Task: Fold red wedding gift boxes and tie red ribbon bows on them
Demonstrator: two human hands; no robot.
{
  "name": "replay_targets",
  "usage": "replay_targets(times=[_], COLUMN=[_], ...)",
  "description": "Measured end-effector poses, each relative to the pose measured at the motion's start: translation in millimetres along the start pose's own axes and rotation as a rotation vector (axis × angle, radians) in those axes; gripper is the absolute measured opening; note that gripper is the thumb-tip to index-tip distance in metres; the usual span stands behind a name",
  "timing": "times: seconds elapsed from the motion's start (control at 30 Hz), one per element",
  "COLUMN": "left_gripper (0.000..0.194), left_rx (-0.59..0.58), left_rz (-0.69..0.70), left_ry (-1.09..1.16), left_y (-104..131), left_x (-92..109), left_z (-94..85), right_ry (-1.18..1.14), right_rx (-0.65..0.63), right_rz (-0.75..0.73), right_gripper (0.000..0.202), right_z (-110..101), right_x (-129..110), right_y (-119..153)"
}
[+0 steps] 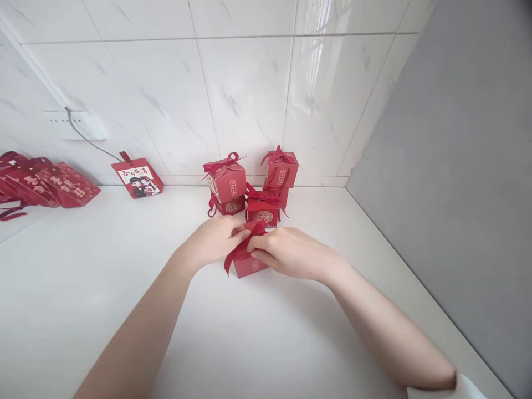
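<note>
A red gift box [249, 267] stands on the white counter, with a dark red ribbon [230, 260] at its top. My left hand [219, 238] is at the box's upper left, thumb and fingers closed on the ribbon. From the right, my right hand [282, 249] pinches the ribbon over the box top; its fingertips partly cover the knot area. Just behind is another red box [263, 215] with a tied bow and a round gold pattern.
Stacked red boxes [230, 185] with bows stand at the tiled wall, with more boxes [283, 170] to their right. A red tag-like box [140, 180] and several red bags [68, 185] are at left. A cable [89, 138] hangs from a wall socket [75, 125]. A grey panel [449, 166] borders the right.
</note>
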State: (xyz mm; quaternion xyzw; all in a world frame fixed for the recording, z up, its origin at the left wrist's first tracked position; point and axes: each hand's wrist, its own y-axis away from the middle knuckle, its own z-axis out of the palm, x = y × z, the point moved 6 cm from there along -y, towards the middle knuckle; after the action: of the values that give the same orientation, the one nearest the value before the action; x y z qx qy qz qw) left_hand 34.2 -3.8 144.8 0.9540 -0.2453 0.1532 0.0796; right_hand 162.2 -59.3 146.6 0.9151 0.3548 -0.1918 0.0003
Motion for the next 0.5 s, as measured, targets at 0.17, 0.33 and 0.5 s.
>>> replay_targets(times=[0.17, 0.33, 0.5], left_gripper=[0.042, 0.037, 0.026], left_rx=[-0.095, -0.076, -0.183], left_rz=[-0.044, -0.091, -0.197], left_ry=[0.091, 0.165, 0.262], left_y=[9, 1, -21], left_x=[-4, -20, -60], left_z=[-2.8, -1.2, 14.8], right_ry=[-0.021, -0.051, -0.340], right_rx=[-0.036, -0.270, -0.685], right_rz=[0.073, 0.328, 0.613], right_gripper=[0.024, 0.026, 0.020], right_z=[-4, 10, 63], right_x=[10, 45, 103], right_y=[4, 10, 8])
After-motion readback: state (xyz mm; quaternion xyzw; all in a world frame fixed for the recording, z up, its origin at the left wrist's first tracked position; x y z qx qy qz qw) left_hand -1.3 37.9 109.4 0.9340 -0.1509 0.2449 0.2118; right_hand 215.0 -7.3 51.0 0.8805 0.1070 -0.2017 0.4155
